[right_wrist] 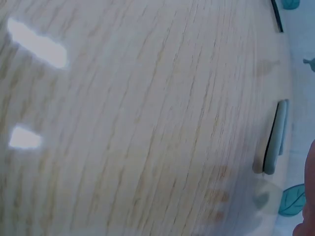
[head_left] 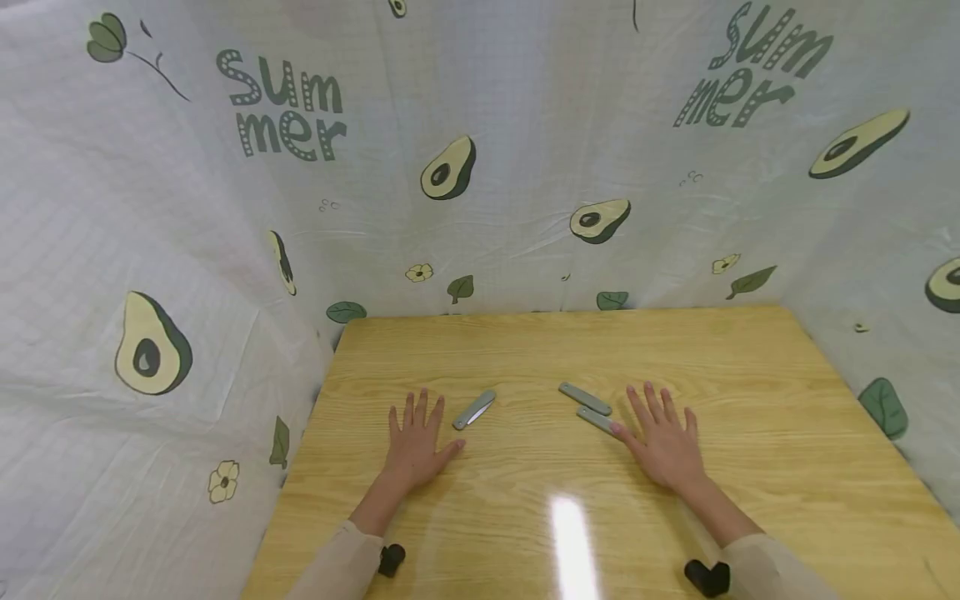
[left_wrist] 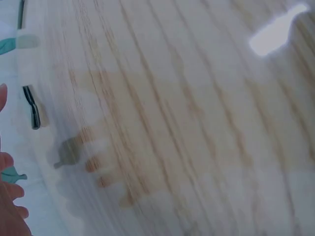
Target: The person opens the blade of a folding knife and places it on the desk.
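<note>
Palm down with fingers spread, my left hand (head_left: 415,450) is at the left of the wooden table (head_left: 525,475). Just right of its fingers lies a grey folding knife (head_left: 474,410), a silver blade edge showing along its handle. My right hand (head_left: 664,446) is also spread flat and holds nothing. Its thumb tip overlaps the end of a grey folded piece (head_left: 595,419) that looks like another such knife. A third grey one (head_left: 585,398) lies right behind that, almost parallel. In the right wrist view, grey handles (right_wrist: 276,137) appear near the table's far side, with the hand at the edge.
A white sheet (head_left: 517,100) printed with avocados, leaves and lettering hangs behind and along both sides of the table. Bright light reflects off the tabletop in front. Black mounts (head_left: 392,560) sit at both sleeves.
</note>
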`<state>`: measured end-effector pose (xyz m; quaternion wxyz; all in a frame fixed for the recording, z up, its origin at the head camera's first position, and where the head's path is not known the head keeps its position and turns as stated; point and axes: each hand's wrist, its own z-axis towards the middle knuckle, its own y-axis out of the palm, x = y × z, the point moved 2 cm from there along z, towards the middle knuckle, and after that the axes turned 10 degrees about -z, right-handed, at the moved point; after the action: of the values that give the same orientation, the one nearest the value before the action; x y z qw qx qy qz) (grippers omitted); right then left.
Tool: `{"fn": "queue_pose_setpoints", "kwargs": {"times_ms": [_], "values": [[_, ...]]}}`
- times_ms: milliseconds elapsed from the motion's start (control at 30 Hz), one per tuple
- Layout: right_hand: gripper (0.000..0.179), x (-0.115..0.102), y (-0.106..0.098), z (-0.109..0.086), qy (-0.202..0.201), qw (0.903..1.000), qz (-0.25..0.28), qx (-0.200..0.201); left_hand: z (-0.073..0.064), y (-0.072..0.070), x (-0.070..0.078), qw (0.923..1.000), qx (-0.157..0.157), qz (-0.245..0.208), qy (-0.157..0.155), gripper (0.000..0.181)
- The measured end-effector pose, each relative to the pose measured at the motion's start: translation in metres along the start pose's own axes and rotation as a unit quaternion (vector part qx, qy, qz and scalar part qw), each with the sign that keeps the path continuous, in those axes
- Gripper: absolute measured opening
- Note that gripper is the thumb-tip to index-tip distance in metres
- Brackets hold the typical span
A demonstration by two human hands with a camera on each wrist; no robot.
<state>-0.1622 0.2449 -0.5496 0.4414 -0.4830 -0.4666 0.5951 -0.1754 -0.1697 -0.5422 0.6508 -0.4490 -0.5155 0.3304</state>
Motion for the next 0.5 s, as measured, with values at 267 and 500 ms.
{"fn": "queue_pose_setpoints", "kwargs": {"times_ms": [267,500], "values": [[0.077,-0.009,0.001,0.005,-0.010,0.9999,0.006,-0.008,0.002,0.002,0.004,0.9999,-0.010,-0.011,-0.001,0.085],[0.075,-0.022,-0.004,0.007,-0.023,0.9994,0.017,-0.017,0.003,0.003,0.008,0.9999,-0.014,-0.005,-0.003,0.085]]}}
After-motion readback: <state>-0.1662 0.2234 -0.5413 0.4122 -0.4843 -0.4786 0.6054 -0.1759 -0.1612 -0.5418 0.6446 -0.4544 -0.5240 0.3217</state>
